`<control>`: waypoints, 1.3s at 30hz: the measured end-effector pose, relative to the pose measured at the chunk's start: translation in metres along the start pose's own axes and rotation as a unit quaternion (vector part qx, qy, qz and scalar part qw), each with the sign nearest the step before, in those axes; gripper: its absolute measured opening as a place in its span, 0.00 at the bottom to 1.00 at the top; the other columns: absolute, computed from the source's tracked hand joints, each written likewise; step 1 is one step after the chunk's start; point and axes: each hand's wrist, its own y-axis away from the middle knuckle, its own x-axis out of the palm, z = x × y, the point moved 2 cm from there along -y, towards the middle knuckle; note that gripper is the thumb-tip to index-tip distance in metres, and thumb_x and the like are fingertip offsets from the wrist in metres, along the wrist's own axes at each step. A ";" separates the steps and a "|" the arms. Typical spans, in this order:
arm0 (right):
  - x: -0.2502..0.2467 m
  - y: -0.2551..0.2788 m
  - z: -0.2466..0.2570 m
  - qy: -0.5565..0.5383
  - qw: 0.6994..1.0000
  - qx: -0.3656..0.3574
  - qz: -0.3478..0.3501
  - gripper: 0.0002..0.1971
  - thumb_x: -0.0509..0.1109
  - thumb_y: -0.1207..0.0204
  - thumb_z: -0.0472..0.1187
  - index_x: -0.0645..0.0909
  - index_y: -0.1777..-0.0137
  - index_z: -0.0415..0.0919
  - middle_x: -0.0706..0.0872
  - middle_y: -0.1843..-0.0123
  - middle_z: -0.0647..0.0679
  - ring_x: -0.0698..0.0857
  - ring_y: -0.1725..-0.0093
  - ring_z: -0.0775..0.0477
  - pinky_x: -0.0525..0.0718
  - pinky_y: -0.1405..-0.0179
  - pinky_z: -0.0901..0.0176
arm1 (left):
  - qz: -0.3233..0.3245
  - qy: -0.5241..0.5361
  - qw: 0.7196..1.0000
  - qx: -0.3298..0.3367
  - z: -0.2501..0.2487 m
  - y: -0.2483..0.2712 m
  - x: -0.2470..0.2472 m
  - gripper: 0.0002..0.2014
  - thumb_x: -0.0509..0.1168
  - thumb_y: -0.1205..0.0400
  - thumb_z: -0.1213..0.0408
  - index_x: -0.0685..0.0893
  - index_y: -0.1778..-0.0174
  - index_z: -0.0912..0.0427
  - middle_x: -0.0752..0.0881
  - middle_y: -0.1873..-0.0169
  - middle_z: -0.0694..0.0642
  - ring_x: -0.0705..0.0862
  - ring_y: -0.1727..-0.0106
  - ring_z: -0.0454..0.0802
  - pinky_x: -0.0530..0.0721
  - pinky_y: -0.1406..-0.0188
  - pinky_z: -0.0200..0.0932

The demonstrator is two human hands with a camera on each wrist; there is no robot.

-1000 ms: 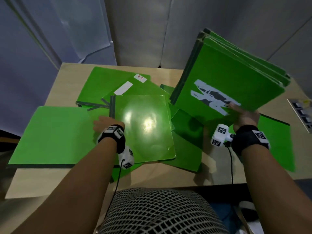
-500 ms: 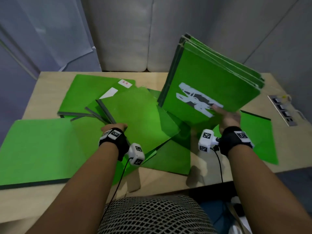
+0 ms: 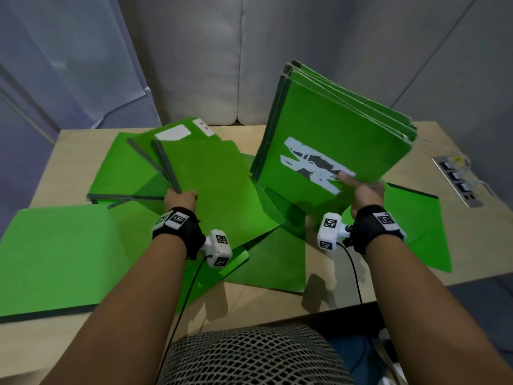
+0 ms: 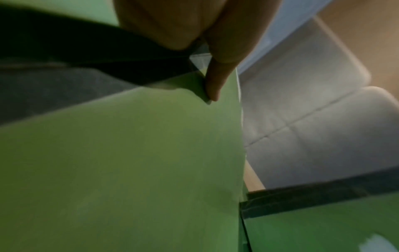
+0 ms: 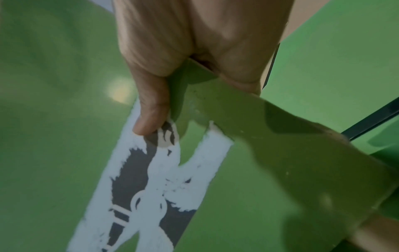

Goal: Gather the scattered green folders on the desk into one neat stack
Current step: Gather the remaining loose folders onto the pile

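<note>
My right hand grips a stack of several green folders by its lower edge and holds it tilted up above the desk; the front folder bears a torn white label, with my thumb pressed on it. My left hand pinches the near corner of two green folders and lifts them at a slant; in the left wrist view my fingers clamp the folder's edge. More green folders lie flat on the desk: one at the left, one at the back left, one at the right, others in the middle.
The wooden desk meets a grey padded wall at the back. A socket strip is set into the desk at the far right. Cables run from both wrist cameras over the near edge. My lap in a mesh-patterned garment is below.
My left hand has taken hold of the middle folders and raised them off the desk at a slant. The right hand's stack stays tilted up, shifted slightly.
</note>
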 end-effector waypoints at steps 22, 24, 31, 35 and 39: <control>-0.017 -0.005 0.021 0.050 0.997 0.067 0.002 0.34 0.77 0.31 0.31 0.68 0.28 0.24 0.77 0.29 0.34 0.75 0.29 0.36 0.70 0.28 0.50 | 0.185 0.074 0.939 0.281 -0.073 0.042 -0.032 0.07 0.69 0.21 0.70 0.80 0.50 0.58 0.85 0.59 0.53 0.85 0.59 0.49 0.88 0.59 0.39; -0.018 -0.004 0.022 0.055 0.996 0.062 0.015 0.30 0.76 0.30 0.30 0.70 0.29 0.28 0.77 0.29 0.34 0.78 0.35 0.39 0.72 0.36 0.56 | 0.198 0.058 0.933 0.293 -0.077 0.040 -0.015 0.11 0.67 0.22 0.78 0.81 0.55 0.56 0.88 0.65 0.50 0.87 0.67 0.44 0.87 0.68 0.34; -0.028 0.002 0.030 0.085 0.992 0.049 0.076 0.34 0.75 0.31 0.25 0.66 0.25 0.30 0.81 0.42 0.42 0.76 0.43 0.48 0.68 0.46 0.56 | 0.121 0.050 0.949 0.287 -0.072 0.025 0.047 0.22 0.62 0.22 0.82 0.77 0.31 0.66 0.85 0.40 0.65 0.85 0.40 0.58 0.82 0.36 0.55; -0.030 -0.008 0.022 0.125 0.981 0.061 0.132 0.29 0.80 0.41 0.28 0.77 0.38 0.31 0.87 0.41 0.41 0.86 0.48 0.48 0.74 0.29 0.46 | 0.147 0.046 0.944 0.290 -0.072 0.030 0.081 0.22 0.64 0.22 0.80 0.78 0.32 0.63 0.85 0.38 0.64 0.84 0.37 0.61 0.81 0.34 0.59; -0.034 -0.019 0.015 0.174 0.972 0.067 0.144 0.52 0.88 0.50 0.45 0.66 0.28 0.30 0.80 0.32 0.37 0.77 0.33 0.39 0.68 0.27 0.43 | 0.172 0.003 0.935 0.311 -0.077 0.039 0.106 0.21 0.68 0.22 0.74 0.76 0.34 0.61 0.84 0.46 0.55 0.84 0.42 0.56 0.83 0.37 0.52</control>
